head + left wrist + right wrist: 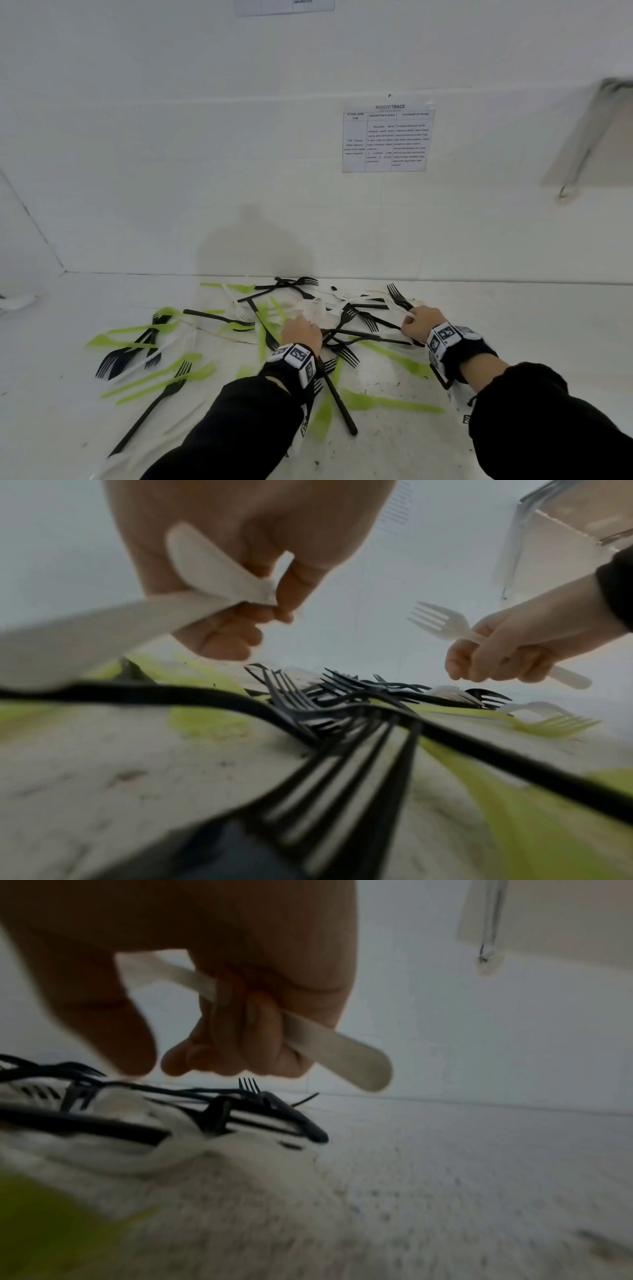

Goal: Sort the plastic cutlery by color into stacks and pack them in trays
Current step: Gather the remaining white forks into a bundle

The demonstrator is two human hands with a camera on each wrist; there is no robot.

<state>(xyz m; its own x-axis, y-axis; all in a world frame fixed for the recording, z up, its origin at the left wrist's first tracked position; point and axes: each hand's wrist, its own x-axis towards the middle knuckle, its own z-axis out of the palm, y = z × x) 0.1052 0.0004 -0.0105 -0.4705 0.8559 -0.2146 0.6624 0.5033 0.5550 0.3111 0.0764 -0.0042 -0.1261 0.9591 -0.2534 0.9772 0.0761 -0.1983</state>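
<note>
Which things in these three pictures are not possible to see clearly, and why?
- Head view: the printed sheet is too small to read.
- Head view: what the left hand holds is hidden behind it.
- Left wrist view: white cutlery is blurred; how many pieces is unclear.
- Right wrist view: the white fork has its prongs hidden behind the right hand.

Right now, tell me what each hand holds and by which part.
Left hand pinches white cutlery near the handle ends. Right hand grips a white fork mid-handle, tines up.
</note>
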